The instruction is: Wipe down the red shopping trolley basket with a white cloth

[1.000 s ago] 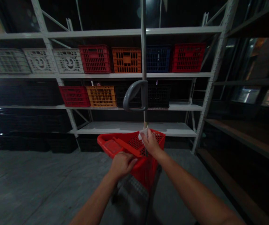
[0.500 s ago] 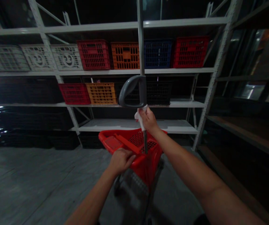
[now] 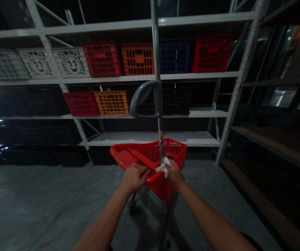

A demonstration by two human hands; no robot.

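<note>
Closed around a small white cloth [image 3: 163, 166], the right grip [image 3: 174, 173] presses that cloth against the thin metal pole [image 3: 161, 146] low down, just where the pole meets the near rim of the red basket [image 3: 123, 158]. Its fingers are curled tight, and a tuft of cloth sticks out to the left of the knuckles. The left grip [image 3: 135, 176] is clamped over the basket's near rim, fingers folded over the edge. The two are near each other but not touching.

The cloth looks soft, light and limp, so it would likely bunch or slip unless balled in the fingers and pushed flat against the metal. The pole looks stiff, smooth and narrow, probably slippery under cloth, and seems best wrapped from the side. It rises straight up to a grey loop handle [image 3: 146, 100].

The basket appears to be light, hard plastic with mesh walls on a wheeled frame. It would probably roll or tip unless held at the solid rim, which is where the left grip sits.

Beyond stands a pale metal shelf rack [image 3: 150, 138] carrying red, orange, blue and white crates [image 3: 138, 58]. The grey floor [image 3: 35, 202] lies below.
</note>
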